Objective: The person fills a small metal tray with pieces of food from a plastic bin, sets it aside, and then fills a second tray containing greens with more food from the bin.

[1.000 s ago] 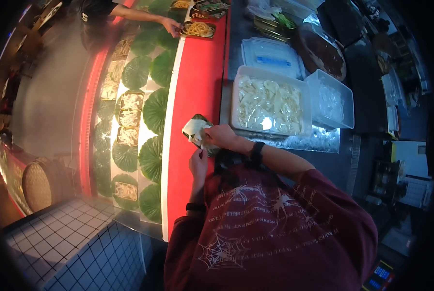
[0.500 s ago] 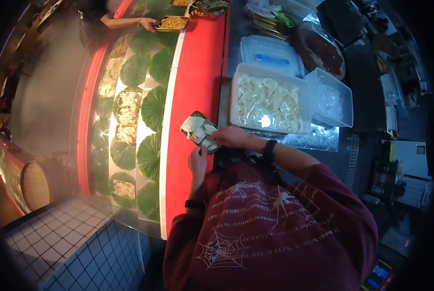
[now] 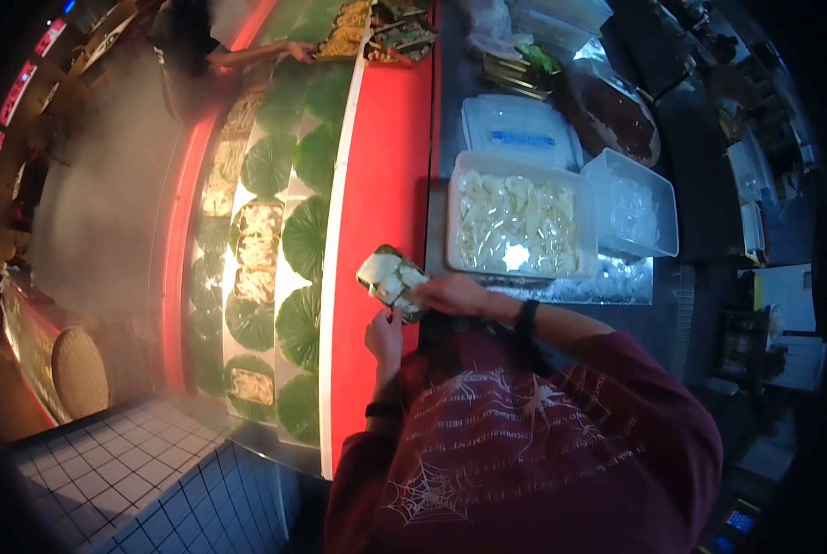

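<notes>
A small dark-rimmed tray [image 3: 385, 249] of pale, flat food slices [image 3: 390, 277] is on the red counter strip, in front of my body. My left hand [image 3: 384, 337] is closed at the tray's near edge, thumb and fingers pinched by its rim. From the right, my right hand [image 3: 457, 295] reaches over the tray, with its fingertips bunched on the white slices at that end. Exactly what those fingertips grip is too small to tell. To the right, a big plastic tub [image 3: 458, 254] holds many similar pale slices.
A smaller clear tub [image 3: 667, 217] and a lid [image 3: 496, 120] are near the big tub. Beyond the red strip [image 3: 381, 166], filled trays [image 3: 258, 245] lie among green lotus-like leaves [image 3: 304, 337]. Another person's hand [image 3: 300, 50] reaches toward food trays [image 3: 344, 37] at the far end.
The view has shifted, so the counter items appear lower. The other person's hand has brought a tray of yellowish food up to the others. My hands stay at the small tray.
</notes>
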### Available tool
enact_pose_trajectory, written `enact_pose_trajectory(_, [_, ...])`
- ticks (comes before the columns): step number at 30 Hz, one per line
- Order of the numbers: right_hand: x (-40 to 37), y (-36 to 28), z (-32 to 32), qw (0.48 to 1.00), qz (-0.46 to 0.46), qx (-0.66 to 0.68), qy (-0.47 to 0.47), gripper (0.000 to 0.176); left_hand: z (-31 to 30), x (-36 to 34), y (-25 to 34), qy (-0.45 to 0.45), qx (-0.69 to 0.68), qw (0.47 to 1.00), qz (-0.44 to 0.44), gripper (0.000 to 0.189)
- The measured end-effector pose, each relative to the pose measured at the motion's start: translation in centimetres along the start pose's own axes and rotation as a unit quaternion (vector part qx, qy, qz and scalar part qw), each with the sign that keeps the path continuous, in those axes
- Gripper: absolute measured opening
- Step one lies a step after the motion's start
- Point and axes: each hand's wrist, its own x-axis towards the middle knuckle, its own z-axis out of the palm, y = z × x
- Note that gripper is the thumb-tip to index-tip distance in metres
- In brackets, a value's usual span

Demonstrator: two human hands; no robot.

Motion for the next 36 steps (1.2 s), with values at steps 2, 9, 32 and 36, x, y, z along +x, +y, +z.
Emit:
enact_pose_trajectory(2, [-0.9,0.3,0.4,0.999,-0.015,0.027,0.020,0.026,0.1,0.1,-0.2,-0.016,0.012,0.999,-0.037,0.046])
enact_pose_trajectory(9, [-4.4,-2.3,-4.7,0.995,0.011,0.093,0.025,0.022,0.3,0.2,-0.9,-0.020,-0.054,0.998,-0.036,0.052])
enact_pose_trajectory(32, [7.1,5.1,-23.7,0.981,0.147,-0.003,0.124,0.046,-0.6,0.4,-3.8,-0.061,-0.313,0.944,-0.086,0.044])
enact_pose_trajectory(36, [18.1,7.8,-32.5,0.950,0.088,0.235,0.185,0.056,-0.8,-0.4,-5.1,-0.024,-0.337,0.929,-0.154,0.041])
